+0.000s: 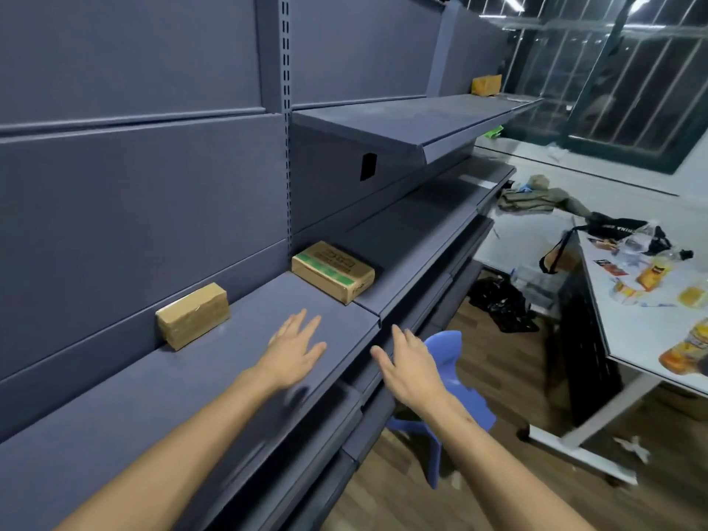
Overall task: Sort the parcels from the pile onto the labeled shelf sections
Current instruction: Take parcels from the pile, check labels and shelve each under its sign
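A grey metal shelf [245,339] runs along the left. On it a plain brown taped parcel [192,315] leans against the back panel. Further right lies a cardboard parcel with a green stripe [332,271], at the shelf's joint. A third, yellowish parcel [486,85] sits far off on the upper shelf [433,120]. My left hand [295,350] hovers flat over the shelf, fingers apart, holding nothing, a short way in front of the green-striped parcel. My right hand [412,367] is spread and empty just past the shelf's front edge.
A blue plastic stool [452,381] stands on the wooden floor below my right hand. A white table [628,327] on the right carries bottles, snack packets and a black bag [620,231]. Black bags and cloth lie on the floor beyond.
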Demonstrator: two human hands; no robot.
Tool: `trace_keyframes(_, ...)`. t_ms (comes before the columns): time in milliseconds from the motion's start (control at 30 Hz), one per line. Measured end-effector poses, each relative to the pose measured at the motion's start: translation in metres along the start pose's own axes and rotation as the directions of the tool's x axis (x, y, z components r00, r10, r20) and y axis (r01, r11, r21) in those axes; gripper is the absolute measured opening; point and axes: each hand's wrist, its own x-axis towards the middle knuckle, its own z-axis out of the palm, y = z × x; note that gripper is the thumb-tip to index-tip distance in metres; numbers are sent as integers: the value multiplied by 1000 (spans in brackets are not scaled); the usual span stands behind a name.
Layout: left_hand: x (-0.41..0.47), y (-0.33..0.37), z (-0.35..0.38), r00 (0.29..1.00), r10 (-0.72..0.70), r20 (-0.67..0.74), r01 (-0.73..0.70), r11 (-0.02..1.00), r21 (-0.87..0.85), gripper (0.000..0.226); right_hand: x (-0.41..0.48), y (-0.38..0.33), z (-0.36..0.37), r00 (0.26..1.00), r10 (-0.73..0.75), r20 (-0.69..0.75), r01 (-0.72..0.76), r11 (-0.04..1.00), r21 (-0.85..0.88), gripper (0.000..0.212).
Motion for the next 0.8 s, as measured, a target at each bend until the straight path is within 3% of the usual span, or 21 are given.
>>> trace_keyframes(467,195,-40,-19,995,-100,11,96,974,203,56,201,-28,39,996,-40,74,37,999,36,65)
trace_keyframes(667,269,-62,-22,972,-235,-22,236,970,53,56,250,-30,57,998,49,42,-59,961,269,65)
trace_keyframes(800,291,-72,-18,955,-294,29,295,955,-31,59,261,-33,68,995,81,57,-96,936,338,65)
